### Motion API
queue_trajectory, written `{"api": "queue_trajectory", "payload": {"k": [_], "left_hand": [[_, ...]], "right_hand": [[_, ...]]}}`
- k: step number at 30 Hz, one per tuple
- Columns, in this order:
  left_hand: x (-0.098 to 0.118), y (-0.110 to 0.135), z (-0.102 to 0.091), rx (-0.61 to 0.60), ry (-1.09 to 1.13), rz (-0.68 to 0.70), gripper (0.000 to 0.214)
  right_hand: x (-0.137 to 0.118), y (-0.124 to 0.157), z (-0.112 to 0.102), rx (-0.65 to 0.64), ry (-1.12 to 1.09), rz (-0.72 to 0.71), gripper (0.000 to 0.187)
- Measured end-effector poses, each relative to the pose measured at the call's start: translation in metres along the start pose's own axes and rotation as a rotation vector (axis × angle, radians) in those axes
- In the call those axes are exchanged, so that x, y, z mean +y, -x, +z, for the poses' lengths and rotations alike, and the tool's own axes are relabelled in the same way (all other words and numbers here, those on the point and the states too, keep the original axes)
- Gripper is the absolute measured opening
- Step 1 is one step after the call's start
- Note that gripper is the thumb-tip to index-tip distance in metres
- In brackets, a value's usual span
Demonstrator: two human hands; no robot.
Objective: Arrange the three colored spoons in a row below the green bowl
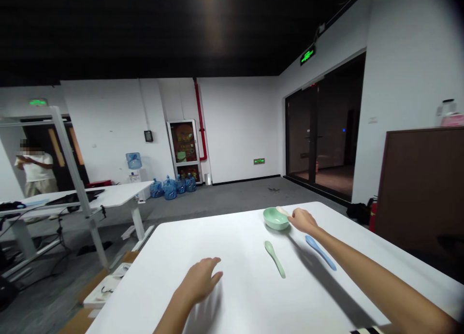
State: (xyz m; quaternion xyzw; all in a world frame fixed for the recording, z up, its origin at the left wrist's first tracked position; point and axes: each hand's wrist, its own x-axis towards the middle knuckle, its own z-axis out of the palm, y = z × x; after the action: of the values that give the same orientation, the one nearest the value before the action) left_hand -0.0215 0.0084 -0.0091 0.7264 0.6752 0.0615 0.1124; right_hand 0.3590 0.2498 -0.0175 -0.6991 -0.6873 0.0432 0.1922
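A pale green bowl [276, 219] stands upright near the far edge of the white table [174, 256]. My right hand [303, 221] is at the bowl's right rim, closed on a cream-coloured spoon [282, 211] whose head is over the bowl. Fingers cover the spoon's handle. Closer to me, a light green spoon [274, 259] lies on the tabletop, and a blue spoon [321, 252] lies to its right, beside my right forearm. My left hand [198, 280] hovers above the left part of the table, thumb and fingers apart, holding nothing.
A black-and-white patterned item [367, 330] shows at the near edge. Left of the table are cardboard and a white tray [103, 291]. A second white table [125, 193] with a metal frame stands further left, a person [36, 167] behind it. A brown cabinet [416, 189] stands at right.
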Motion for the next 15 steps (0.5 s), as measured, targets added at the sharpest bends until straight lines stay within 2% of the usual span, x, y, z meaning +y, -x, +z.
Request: {"api": "queue_trajectory", "payload": {"k": [6,12,15], "left_hand": [[0.000,0.000,0.000,-0.005,0.005,-0.010,0.055],[0.000,-0.003,0.002,0.004,0.020,0.001,0.054],[-0.001,-0.003,0.002,0.008,0.034,-0.003,0.054]], "right_hand": [[-0.015,-0.027,0.020,0.025,0.014,0.056,0.026],[-0.022,-0.040,0.036,0.000,0.003,0.089,0.044],[-0.024,-0.042,0.040,-0.024,-0.005,0.104,0.047]]}}
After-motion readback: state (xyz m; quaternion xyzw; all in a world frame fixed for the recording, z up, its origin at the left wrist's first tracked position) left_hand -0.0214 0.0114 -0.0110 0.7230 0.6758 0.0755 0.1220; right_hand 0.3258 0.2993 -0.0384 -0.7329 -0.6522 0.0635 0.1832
